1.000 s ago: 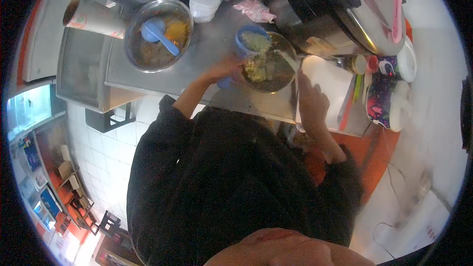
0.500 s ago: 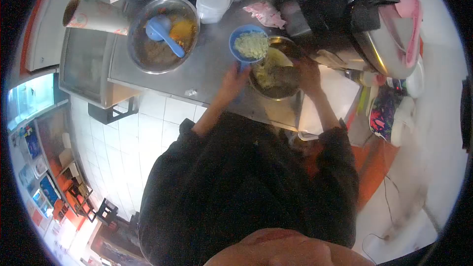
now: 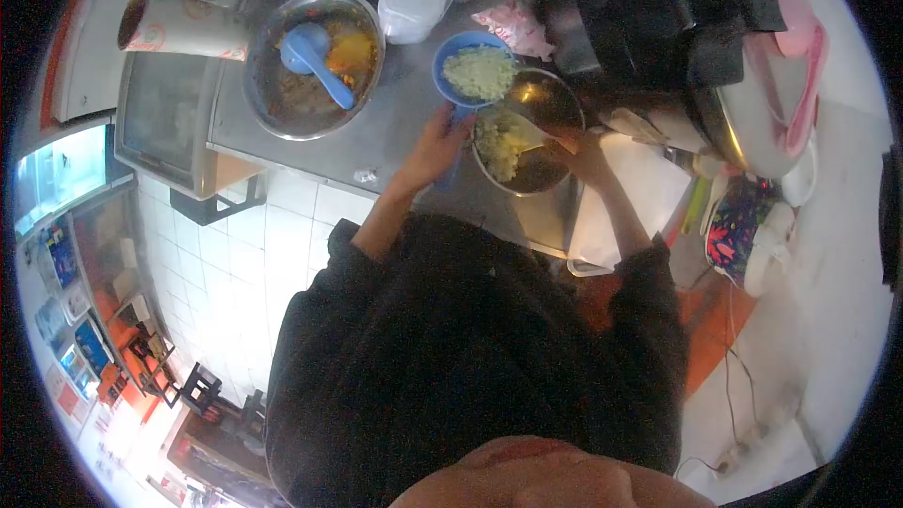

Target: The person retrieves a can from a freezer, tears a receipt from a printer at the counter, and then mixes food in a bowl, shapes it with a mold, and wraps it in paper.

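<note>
My left hand (image 3: 433,152) is closed around the handle of a blue scoop (image 3: 438,71). It is heaped with pale, finely chopped food (image 3: 480,75) and hangs over the left rim of a metal bowl (image 3: 546,181). My right hand (image 3: 585,158) is at that bowl's right side, closed on a pale spatula (image 3: 522,134) whose blade reaches into the bowl. More of the chopped food (image 3: 499,155) lies along the bowl's left inside wall. The fingers of my right hand show only in part.
Farther left stands a larger metal bowl (image 3: 256,118) with brown and yellow contents and a blue ladle (image 3: 320,66). Behind are a clear plastic container (image 3: 414,5) and a pink-white packet (image 3: 515,28). A black appliance (image 3: 640,19) stands right, near a white tray (image 3: 625,193).
The spatula has swung so its blade lies more level in the bowl, and my right hand has turned with it. The blue scoop has shifted slightly up and left.
</note>
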A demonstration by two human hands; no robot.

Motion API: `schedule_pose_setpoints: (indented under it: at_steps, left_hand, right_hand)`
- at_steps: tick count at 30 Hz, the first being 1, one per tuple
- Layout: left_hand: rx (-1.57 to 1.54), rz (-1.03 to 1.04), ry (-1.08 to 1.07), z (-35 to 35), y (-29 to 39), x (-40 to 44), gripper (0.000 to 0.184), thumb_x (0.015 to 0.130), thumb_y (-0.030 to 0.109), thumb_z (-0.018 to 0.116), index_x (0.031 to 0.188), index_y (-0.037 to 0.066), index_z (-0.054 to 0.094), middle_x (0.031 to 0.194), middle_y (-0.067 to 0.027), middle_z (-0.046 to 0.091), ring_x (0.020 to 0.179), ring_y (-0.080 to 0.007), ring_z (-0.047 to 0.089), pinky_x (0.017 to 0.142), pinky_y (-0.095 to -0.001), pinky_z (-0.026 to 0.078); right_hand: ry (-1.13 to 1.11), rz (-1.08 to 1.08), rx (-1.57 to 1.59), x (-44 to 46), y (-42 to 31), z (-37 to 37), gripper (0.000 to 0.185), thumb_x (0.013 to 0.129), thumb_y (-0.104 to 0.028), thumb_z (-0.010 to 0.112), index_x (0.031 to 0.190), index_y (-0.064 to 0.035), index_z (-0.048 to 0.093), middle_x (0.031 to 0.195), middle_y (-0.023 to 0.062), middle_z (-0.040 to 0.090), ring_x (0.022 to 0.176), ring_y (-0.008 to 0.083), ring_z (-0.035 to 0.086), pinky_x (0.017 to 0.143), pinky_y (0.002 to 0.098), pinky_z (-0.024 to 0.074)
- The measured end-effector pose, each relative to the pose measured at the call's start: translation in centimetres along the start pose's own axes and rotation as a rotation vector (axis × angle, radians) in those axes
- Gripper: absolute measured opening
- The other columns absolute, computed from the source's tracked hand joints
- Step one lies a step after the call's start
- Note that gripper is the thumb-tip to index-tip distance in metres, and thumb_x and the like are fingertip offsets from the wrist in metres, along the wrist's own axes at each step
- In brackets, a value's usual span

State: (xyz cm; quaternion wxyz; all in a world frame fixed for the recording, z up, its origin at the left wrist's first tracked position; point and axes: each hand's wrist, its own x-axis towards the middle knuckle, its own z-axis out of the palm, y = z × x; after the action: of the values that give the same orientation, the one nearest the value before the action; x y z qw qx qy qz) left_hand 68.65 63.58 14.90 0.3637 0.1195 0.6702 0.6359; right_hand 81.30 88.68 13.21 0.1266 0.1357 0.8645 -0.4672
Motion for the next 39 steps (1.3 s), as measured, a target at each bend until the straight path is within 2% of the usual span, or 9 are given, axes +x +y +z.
schedule_pose_setpoints:
  at_steps: [3, 7, 15, 19, 22, 25, 31, 33, 39]
  left_hand:
    - [0.078, 0.065, 0.078, -0.1, 1.0, -0.3, 0.045, 0.093, 0.023, 0.047, 0.131, 0.003, 0.035, 0.118, -0.0134, 0.052, 0.106, -0.0198, 0.050, 0.091, -0.0309, 0.040]
    - [0.313, 0.206, 0.119, -1.8, -0.3, -0.1, 0.048, 0.093, 0.022, 0.047, 0.133, 0.002, 0.031, 0.115, -0.0128, 0.054, 0.104, -0.0180, 0.053, 0.084, -0.0300, 0.045]
    - [0.427, -0.115, 0.081, -0.9, 2.1, -0.6, 0.039, 0.090, 0.021, 0.050, 0.118, -0.001, 0.035, 0.078, -0.0149, 0.061, 0.045, -0.0244, 0.058, 0.047, -0.0380, 0.049]
    - [0.757, -0.031, 0.060, 1.0, 0.7, -1.1, 0.042, 0.089, 0.025, 0.049, 0.119, -0.002, 0.035, 0.081, -0.0169, 0.062, 0.046, -0.0262, 0.059, 0.050, -0.0410, 0.049]
    - [0.702, -0.107, 0.075, 2.7, -0.5, -1.3, 0.042, 0.089, 0.028, 0.049, 0.117, -0.001, 0.039, 0.083, -0.0170, 0.063, 0.053, -0.0292, 0.061, 0.053, -0.0433, 0.048]
    - [0.624, -0.057, -0.004, 3.6, -1.8, -1.3, 0.059, 0.087, 0.038, 0.049, 0.122, -0.007, 0.034, 0.099, -0.0295, 0.056, 0.086, -0.0438, 0.058, 0.076, -0.0499, 0.046]
    - [0.479, -0.083, -0.183, 3.3, -2.4, -0.6, 0.056, 0.087, 0.040, 0.051, 0.112, -0.009, 0.042, 0.094, -0.0250, 0.058, 0.056, -0.0329, 0.062, 0.057, -0.0425, 0.052]
    - [0.124, -0.412, -0.284, 3.3, 1.0, -1.2, 0.046, 0.087, 0.038, 0.055, 0.116, 0.004, 0.045, 0.084, -0.0062, 0.057, 0.056, -0.0150, 0.051, 0.047, -0.0284, 0.045]
    - [-0.072, -0.422, -0.321, 2.0, 1.8, -0.8, 0.043, 0.087, 0.038, 0.055, 0.114, 0.009, 0.039, 0.073, 0.0003, 0.050, 0.050, -0.0113, 0.044, 0.042, -0.0256, 0.039]
  right_hand:
    - [0.060, 0.152, 0.241, -0.5, 1.1, 0.1, 0.028, 0.080, -0.029, 0.064, 0.100, -0.0091, 0.066, 0.094, 0.0119, 0.066, 0.088, 0.0232, 0.063, 0.081, 0.0352, 0.0481]
    - [0.130, -0.009, -0.075, -1.1, -0.4, -2.1, 0.026, 0.082, -0.023, 0.063, 0.101, -0.0049, 0.064, 0.091, 0.0137, 0.066, 0.083, 0.0201, 0.063, 0.075, 0.0327, 0.0488]
    - [0.228, 0.024, 0.076, -4.6, -2.1, -5.4, 0.028, 0.083, -0.018, 0.061, 0.104, 0.0001, 0.062, 0.090, 0.0104, 0.066, 0.075, 0.0149, 0.059, 0.069, 0.0272, 0.0467]
    - [0.217, 0.247, 0.059, -5.7, -6.1, -5.6, 0.027, 0.083, -0.023, 0.061, 0.101, -0.0041, 0.064, 0.095, 0.0114, 0.065, 0.077, 0.0188, 0.062, 0.071, 0.0281, 0.0482]
    - [0.497, -0.013, -0.363, -6.1, -8.3, -3.9, 0.027, 0.084, -0.027, 0.057, 0.104, -0.0099, 0.064, 0.095, 0.0122, 0.064, 0.077, 0.0232, 0.063, 0.067, 0.0311, 0.0499]
    - [0.532, 0.109, -0.749, -5.5, -12.1, -1.5, 0.031, 0.085, -0.030, 0.053, 0.112, -0.0162, 0.059, 0.089, 0.0126, 0.064, 0.076, 0.0243, 0.062, 0.061, 0.0343, 0.0500]
    - [0.551, -0.175, -1.270, -6.2, -10.3, 4.0, 0.049, 0.078, -0.012, 0.051, 0.126, -0.0062, 0.046, 0.120, 0.0045, 0.052, 0.086, 0.0179, 0.056, 0.058, 0.0266, 0.0489]
    - [0.550, -0.170, -1.318, -6.2, -10.6, 4.3, 0.051, 0.077, -0.012, 0.051, 0.128, -0.0066, 0.045, 0.120, 0.0049, 0.053, 0.084, 0.0179, 0.056, 0.059, 0.0261, 0.0490]
    - [0.436, -0.036, -1.276, -8.1, -11.8, 3.7, 0.052, 0.078, -0.011, 0.050, 0.129, -0.0066, 0.042, 0.117, 0.0056, 0.054, 0.073, 0.0173, 0.057, 0.055, 0.0277, 0.0498]
